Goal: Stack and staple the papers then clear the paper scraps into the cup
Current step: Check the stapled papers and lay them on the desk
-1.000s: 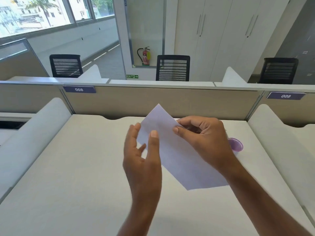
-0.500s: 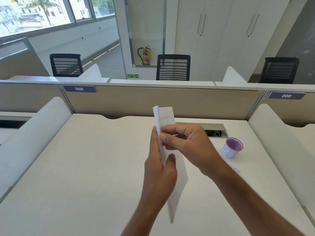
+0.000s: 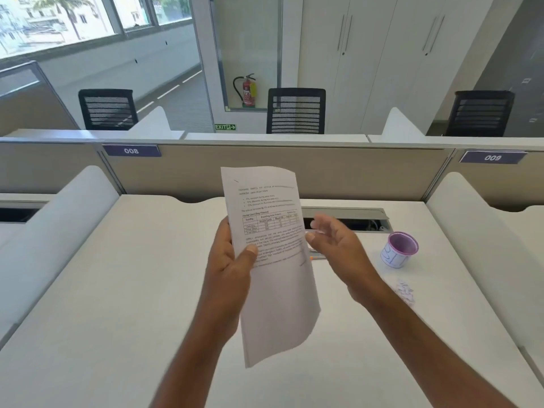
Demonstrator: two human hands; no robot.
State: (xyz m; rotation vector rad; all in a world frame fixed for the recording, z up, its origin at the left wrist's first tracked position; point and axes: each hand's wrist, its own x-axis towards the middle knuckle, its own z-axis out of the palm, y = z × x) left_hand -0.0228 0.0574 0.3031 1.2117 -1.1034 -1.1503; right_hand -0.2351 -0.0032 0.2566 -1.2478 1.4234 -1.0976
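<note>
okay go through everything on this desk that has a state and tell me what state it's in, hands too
papers: held upright off the desk, printed side facing the camera
left hand: shut on the papers
right hand: open, beside the papers
cup: upright on the desk
paper scraps: loose on the desk, outside the cup

Single head cam, wide-angle, sitting above the desk and looking forward and down. It's facing the partition at the desk's far edge, with office chairs and cabinets showing beyond it. Both forearms are entering from the bottom edge, so the near field is close: left hand and right hand are sitting mid-frame. Straight lines are bowing toward the frame edges. No second view, so nothing is overlapping.
</note>
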